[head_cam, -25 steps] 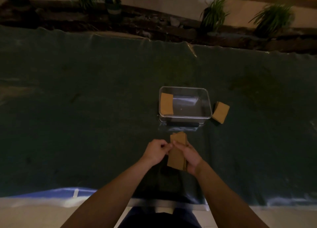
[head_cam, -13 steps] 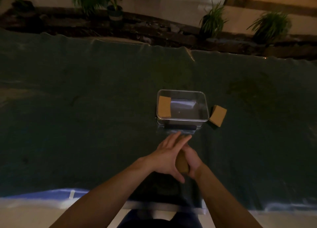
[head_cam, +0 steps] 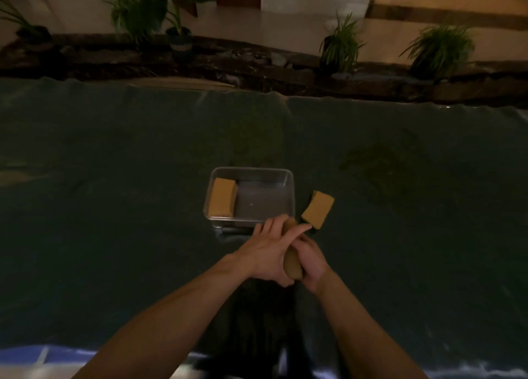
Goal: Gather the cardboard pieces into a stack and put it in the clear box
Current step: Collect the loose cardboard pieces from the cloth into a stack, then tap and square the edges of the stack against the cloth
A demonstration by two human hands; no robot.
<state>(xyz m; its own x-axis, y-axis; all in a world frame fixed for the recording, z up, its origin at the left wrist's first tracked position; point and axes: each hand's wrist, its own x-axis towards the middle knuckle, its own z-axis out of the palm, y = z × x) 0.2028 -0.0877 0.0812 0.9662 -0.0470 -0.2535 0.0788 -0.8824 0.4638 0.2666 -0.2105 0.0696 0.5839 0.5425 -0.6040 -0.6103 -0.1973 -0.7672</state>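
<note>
Both hands pressed around cardboard stack [head_cam: 291, 264] | left hand [head_cam: 267, 254] flat, right hand [head_cam: 310, 260] clasping | no writing legible

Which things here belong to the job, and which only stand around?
Job: clear box; cardboard stack inside it; cardboard stack beside it; held cardboard pieces; left hand; right hand.
Around: potted plants; dark cloth.
</note>
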